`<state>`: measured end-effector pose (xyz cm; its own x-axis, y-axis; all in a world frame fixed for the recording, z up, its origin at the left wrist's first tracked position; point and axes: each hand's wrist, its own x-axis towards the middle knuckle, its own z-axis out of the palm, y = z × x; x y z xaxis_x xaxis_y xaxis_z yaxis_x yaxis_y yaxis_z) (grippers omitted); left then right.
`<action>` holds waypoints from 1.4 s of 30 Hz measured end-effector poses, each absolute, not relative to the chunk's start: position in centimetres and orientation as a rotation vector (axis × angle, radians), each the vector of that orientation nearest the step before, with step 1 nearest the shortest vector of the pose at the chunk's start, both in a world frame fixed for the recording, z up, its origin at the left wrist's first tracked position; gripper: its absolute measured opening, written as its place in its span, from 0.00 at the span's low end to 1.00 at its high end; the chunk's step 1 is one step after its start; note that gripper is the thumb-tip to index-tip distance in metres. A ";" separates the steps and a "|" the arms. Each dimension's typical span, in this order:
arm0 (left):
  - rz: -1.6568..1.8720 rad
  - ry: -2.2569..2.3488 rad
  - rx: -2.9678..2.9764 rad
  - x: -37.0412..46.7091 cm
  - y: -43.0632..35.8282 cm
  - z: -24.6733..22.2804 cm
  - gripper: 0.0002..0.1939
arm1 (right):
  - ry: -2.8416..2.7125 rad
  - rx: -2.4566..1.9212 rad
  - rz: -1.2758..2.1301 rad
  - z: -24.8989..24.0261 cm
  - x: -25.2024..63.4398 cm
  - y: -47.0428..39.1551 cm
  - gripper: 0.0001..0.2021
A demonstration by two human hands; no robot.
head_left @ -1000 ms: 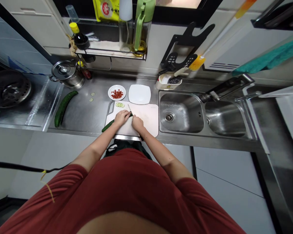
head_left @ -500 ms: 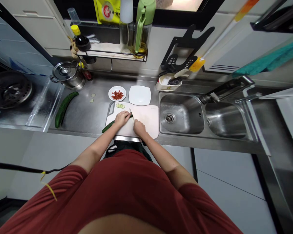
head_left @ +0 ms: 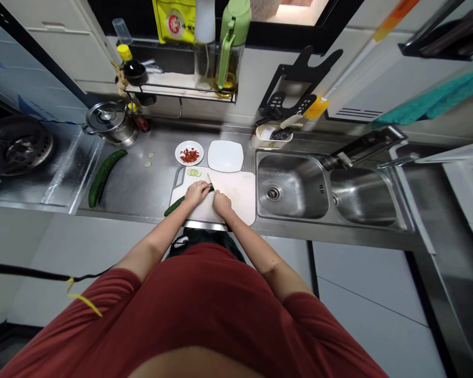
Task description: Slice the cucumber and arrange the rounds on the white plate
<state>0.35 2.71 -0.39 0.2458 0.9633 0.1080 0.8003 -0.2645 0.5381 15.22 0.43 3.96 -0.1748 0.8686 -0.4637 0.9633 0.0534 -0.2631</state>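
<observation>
My left hand (head_left: 197,192) is closed over a dark green cucumber (head_left: 174,206), which lies slantwise on the white cutting board (head_left: 236,202). The cucumber's cut end pokes out just right of my fingers. In my right hand (head_left: 222,203) is a knife (head_left: 210,179), its handle inside my fist and its blade pointing away from me beside that end. Several pale cucumber slices (head_left: 194,172) lie at the board's upper left. Beyond the board stand a white plate (head_left: 225,156) and a small dish (head_left: 189,153) with chopped red pieces.
A whole cucumber (head_left: 105,176) and two loose slices (head_left: 149,159) lie on the steel counter to the left. A lidded pot (head_left: 111,123) stands behind them. The double sink (head_left: 294,184) adjoins the board on the right. A shelf with bottles (head_left: 181,89) juts out above the counter.
My right hand and the knife have shifted slightly left, closer to the cucumber's cut end. My left hand keeps its hold on the cucumber. The view has tilted a little.
</observation>
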 end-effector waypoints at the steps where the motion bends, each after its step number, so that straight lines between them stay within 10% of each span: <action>1: 0.603 1.616 2.152 0.3 2.7 -0.4 0.13 | 2.142 1.892 -0.783 4.0 15.2 0.4 0.14; 42: 0.751 1.582 2.115 0.0 2.6 -1.1 0.12 | 2.089 1.940 -0.814 3.4 15.3 -0.1 0.14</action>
